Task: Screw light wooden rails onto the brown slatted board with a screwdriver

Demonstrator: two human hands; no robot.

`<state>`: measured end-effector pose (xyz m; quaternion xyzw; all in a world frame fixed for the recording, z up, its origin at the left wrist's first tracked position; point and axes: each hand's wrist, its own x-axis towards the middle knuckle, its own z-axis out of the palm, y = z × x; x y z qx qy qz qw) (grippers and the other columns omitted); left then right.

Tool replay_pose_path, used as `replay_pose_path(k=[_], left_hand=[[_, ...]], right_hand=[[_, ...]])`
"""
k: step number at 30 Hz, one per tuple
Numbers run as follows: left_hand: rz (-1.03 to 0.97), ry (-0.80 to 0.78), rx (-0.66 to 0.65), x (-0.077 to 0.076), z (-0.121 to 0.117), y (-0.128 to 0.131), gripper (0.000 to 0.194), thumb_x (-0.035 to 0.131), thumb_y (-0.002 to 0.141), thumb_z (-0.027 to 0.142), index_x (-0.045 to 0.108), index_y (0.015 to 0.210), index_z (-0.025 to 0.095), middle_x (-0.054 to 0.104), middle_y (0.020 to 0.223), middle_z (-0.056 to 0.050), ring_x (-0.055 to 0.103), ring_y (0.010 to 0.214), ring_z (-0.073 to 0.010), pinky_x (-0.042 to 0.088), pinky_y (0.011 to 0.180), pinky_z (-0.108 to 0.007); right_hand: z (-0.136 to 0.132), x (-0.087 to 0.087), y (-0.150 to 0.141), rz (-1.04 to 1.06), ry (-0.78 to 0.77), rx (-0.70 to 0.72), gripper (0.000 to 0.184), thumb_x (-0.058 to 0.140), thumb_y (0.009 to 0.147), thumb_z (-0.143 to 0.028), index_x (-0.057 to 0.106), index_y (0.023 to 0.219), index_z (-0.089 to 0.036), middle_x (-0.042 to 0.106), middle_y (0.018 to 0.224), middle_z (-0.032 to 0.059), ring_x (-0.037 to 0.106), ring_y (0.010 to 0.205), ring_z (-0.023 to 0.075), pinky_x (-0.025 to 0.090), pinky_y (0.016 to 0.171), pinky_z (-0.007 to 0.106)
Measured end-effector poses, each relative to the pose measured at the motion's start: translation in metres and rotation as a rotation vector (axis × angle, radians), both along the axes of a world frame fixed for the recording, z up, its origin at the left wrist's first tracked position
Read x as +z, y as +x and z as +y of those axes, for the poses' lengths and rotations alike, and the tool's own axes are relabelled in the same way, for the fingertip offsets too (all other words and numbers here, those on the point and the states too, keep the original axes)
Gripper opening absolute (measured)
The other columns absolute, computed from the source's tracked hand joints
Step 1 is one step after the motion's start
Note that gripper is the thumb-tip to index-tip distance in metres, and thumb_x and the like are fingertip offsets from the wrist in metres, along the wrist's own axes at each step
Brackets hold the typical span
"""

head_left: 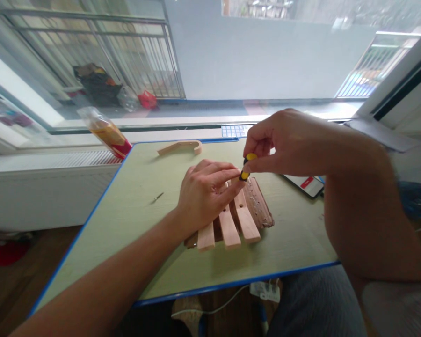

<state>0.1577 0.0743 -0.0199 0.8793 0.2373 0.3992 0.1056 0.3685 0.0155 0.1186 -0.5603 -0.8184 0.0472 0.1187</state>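
My right hand (272, 142) grips a short yellow-and-black screwdriver (246, 169), held tilted with its lower end down at the wood. Close against that lower end are the thumb and fingertips of my left hand (210, 185), which presses on the pale wooden strips. Three strips lie side by side; the right one (247, 220) and the middle one (228, 229) have a hole each. The left strip (206, 238) is partly under my palm. Beneath them is a rough brown board (261, 206) with small holes. The screwdriver's tip and the strips' far ends are hidden.
On the green table (122, 224), a curved wooden hook (182, 147) lies at the back and a small metal bit (157, 197) at left. A tablet-like device (307, 186) lies behind my right forearm. A plastic bottle (107, 133) leans by the window sill.
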Motion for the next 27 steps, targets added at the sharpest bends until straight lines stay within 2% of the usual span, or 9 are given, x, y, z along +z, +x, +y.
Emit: replay_pose_path(k=[7, 14, 21, 24, 27], left_hand=[[0.000, -0.006, 0.000, 0.001, -0.001, 0.001, 0.025, 0.076, 0.096, 0.048, 0.083, 0.111, 0.030, 0.082, 0.119, -0.001, 0.070, 0.113, -0.0252, 0.052, 0.099, -0.047], [0.000, 0.000, 0.004, 0.000, 0.000, 0.001, 0.028, 0.076, 0.096, 0.050, 0.082, 0.113, 0.030, 0.082, 0.119, -0.002, 0.070, 0.112, -0.0250, 0.052, 0.098, -0.047], [-0.007, -0.011, -0.005, -0.002, 0.001, 0.001, 0.027, 0.077, 0.095, 0.050, 0.083, 0.113, 0.030, 0.082, 0.115, -0.003, 0.070, 0.109, -0.0252, 0.053, 0.094, -0.046], [-0.013, -0.012, -0.002, -0.002, 0.001, 0.001, 0.025, 0.076, 0.095, 0.049, 0.083, 0.113, 0.032, 0.082, 0.115, -0.003, 0.070, 0.108, -0.0252, 0.053, 0.093, -0.046], [-0.004, -0.021, -0.010, -0.003, 0.001, 0.000, 0.024, 0.075, 0.096, 0.049, 0.083, 0.112, 0.032, 0.082, 0.120, -0.002, 0.070, 0.111, -0.0249, 0.052, 0.098, -0.047]], right_hand=[[0.000, -0.001, -0.007, -0.061, 0.061, -0.098, 0.034, 0.075, 0.083, -0.048, 0.067, 0.065, -0.021, 0.057, 0.058, -0.0011, 0.042, 0.057, 0.0119, 0.030, 0.058, 0.034], [0.003, -0.003, -0.010, -0.126, 0.119, -0.151, 0.047, 0.072, 0.085, -0.056, 0.056, 0.055, -0.021, 0.044, 0.049, -0.0028, 0.033, 0.054, 0.0113, 0.026, 0.057, 0.035], [0.005, -0.007, -0.009, -0.093, 0.100, -0.115, 0.050, 0.071, 0.085, -0.060, 0.059, 0.056, -0.021, 0.041, 0.047, -0.0052, 0.030, 0.049, 0.0085, 0.024, 0.054, 0.033], [0.001, -0.003, -0.004, -0.067, 0.054, -0.078, 0.047, 0.071, 0.087, -0.061, 0.067, 0.061, -0.022, 0.050, 0.050, -0.0044, 0.038, 0.049, 0.0090, 0.029, 0.054, 0.033], [-0.004, 0.004, 0.003, 0.020, 0.031, -0.020, 0.030, 0.076, 0.086, -0.055, 0.081, 0.089, -0.026, 0.071, 0.073, -0.0016, 0.057, 0.061, 0.0128, 0.040, 0.058, 0.032]])
